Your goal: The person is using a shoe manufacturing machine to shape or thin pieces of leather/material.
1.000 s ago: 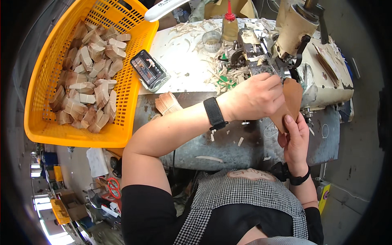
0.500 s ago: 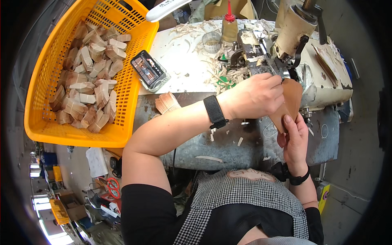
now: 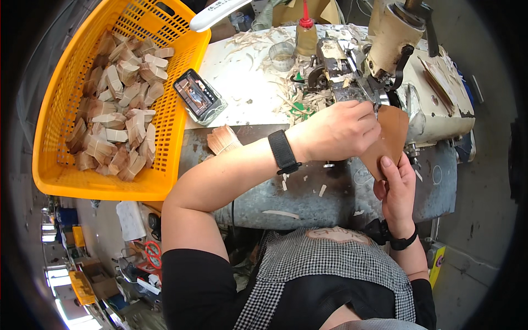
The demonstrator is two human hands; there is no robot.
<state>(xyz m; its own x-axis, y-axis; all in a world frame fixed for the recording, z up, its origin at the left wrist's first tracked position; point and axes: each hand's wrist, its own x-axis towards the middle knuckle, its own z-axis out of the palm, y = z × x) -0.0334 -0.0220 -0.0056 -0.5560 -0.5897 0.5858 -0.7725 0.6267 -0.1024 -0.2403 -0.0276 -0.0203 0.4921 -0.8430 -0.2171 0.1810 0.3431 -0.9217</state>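
Observation:
A brown leather piece lies angled at the working end of a worn cream machine, which looks like a leather-skiving machine. My left hand reaches across from the left and grips the piece's upper left edge with bent fingers. These fingertips are close to the machine's metal foot and partly hidden behind the knuckles. Lower down, my right hand pinches the near end, thumb on top and fingers underneath. Both wrists wear black bands.
At the left, a yellow basket holds bundled leather strips. A phone leans beside it. Another bundle lies near my left forearm. Leather scraps, a clear cup and a red-tipped bottle are left of the machine.
My left hand has shifted slightly left and stays on the leather piece. My right hand keeps nearly the same place. The whole view has moved a little.

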